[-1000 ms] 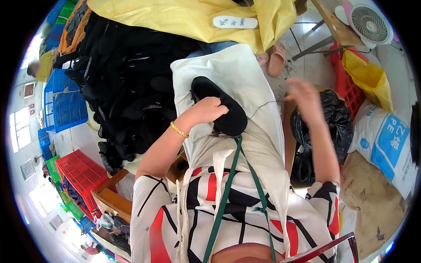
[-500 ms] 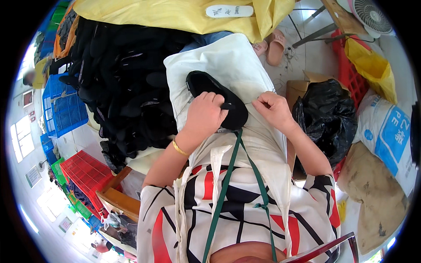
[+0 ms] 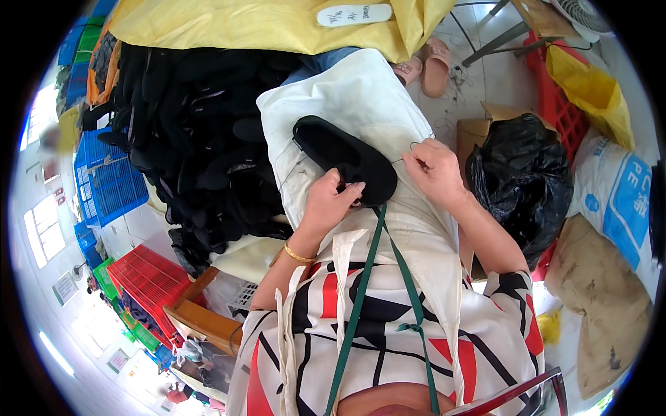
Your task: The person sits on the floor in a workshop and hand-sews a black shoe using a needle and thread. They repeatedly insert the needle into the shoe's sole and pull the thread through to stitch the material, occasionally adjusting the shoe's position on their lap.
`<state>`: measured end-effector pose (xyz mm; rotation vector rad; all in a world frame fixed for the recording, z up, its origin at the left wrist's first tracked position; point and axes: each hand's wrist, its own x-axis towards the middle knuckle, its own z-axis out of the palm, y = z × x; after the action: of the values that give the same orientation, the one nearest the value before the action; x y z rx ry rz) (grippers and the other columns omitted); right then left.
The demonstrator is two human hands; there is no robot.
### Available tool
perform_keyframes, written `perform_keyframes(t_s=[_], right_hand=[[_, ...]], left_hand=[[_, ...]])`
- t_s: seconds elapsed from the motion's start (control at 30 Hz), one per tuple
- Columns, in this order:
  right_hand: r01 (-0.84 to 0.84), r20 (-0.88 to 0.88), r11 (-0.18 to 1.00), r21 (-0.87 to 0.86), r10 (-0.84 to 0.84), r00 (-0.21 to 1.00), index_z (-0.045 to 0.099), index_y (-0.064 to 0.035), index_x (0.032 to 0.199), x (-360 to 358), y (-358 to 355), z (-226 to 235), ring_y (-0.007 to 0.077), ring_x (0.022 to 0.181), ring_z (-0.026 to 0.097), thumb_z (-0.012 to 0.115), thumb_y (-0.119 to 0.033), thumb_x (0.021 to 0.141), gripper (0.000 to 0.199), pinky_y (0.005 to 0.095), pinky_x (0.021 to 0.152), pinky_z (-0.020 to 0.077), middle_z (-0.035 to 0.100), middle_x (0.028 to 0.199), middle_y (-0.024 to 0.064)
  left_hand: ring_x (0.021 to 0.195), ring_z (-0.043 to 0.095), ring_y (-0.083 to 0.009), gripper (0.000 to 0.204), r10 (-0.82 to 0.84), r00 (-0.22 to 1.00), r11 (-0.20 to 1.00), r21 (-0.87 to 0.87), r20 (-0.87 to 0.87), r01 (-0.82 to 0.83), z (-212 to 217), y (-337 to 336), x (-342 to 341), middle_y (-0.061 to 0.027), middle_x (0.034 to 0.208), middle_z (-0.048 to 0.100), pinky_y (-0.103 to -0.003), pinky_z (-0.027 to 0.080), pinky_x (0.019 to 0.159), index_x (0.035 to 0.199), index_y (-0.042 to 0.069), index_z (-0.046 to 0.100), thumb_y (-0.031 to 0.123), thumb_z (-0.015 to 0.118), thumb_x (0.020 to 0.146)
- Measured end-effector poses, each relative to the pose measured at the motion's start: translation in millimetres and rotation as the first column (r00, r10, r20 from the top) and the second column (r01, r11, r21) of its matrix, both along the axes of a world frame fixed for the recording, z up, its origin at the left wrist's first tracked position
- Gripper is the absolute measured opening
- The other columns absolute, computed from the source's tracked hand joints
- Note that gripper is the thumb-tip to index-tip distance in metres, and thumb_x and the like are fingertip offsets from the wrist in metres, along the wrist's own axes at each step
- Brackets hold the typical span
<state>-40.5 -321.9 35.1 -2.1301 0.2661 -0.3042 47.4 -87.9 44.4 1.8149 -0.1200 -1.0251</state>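
A black shoe sole lies on the white apron cloth over my lap. My left hand grips the sole's near end, fingers curled over its edge. My right hand sits just right of the sole, fingers pinched on a thin needle with thread running to the sole's rim. A gold bangle circles my left wrist.
A big heap of black soles fills the left. Yellow cloth with a white insole lies ahead. A black plastic bag, cardboard box, white sack, red crates and blue crates surround me.
My right hand came down from a raised pull at the right and now pinches beside the sole. My left hand shifted slightly toward the sole's near end.
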Motion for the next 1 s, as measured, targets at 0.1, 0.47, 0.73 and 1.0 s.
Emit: perform_keyframes(t_s=[0.1,0.47,0.73,1.0], right_hand=[[0.079,0.018,0.996,0.041,-0.080,0.997,0.054,-0.0025,0.068,-3,0,-2,0.0301,0.062,0.053,0.069,-0.005,0.080,0.020,0.0399,0.056,0.0425,0.051,0.065,0.0124],[0.106,-0.022,0.994,-0.005,-0.106,0.994,0.061,-0.0023,0.078,-8,-11,-5,0.0305,0.065,0.056,0.067,-0.008,0.086,0.012,0.0385,0.060,0.0462,0.056,0.069,0.0138],[0.292,-0.285,0.876,0.384,-0.189,0.940,0.066,-0.0026,0.104,-7,-33,-8,0.0180,0.071,0.067,0.063,-0.012,0.094,0.014,0.0295,0.070,0.0515,0.069,0.082,0.0117],[-0.149,-0.102,0.953,0.265,0.181,0.978,0.068,-0.0097,0.099,-3,29,-9,0.0298,0.063,0.066,0.062,-0.013,0.091,0.010,0.0369,0.061,0.0534,0.068,0.075,0.0125]], left_hand=[[0.072,0.062,-0.0082,0.024,0.097,0.990,0.995,-0.003,-0.099,-0.098,0,-6,-3,-0.0055,0.083,0.067,-0.022,0.051,0.060,0.102,-0.002,0.061,0.017,0.071,0.090],[0.077,0.066,-0.0134,0.022,0.289,0.883,0.907,-0.190,-0.369,-0.376,-9,-11,-8,-0.0095,0.096,0.069,-0.023,0.056,0.065,0.113,0.000,0.063,0.016,0.063,0.098],[0.079,0.067,-0.0147,0.024,0.275,0.783,0.828,-0.276,-0.559,-0.488,-11,-3,-8,-0.0105,0.100,0.070,-0.024,0.056,0.065,0.118,0.000,0.063,0.017,0.056,0.102],[0.076,0.065,-0.0141,0.024,0.260,0.736,0.807,-0.277,-0.625,-0.521,-13,-3,-7,-0.0089,0.097,0.070,-0.023,0.054,0.064,0.117,0.001,0.063,0.018,0.056,0.102]])
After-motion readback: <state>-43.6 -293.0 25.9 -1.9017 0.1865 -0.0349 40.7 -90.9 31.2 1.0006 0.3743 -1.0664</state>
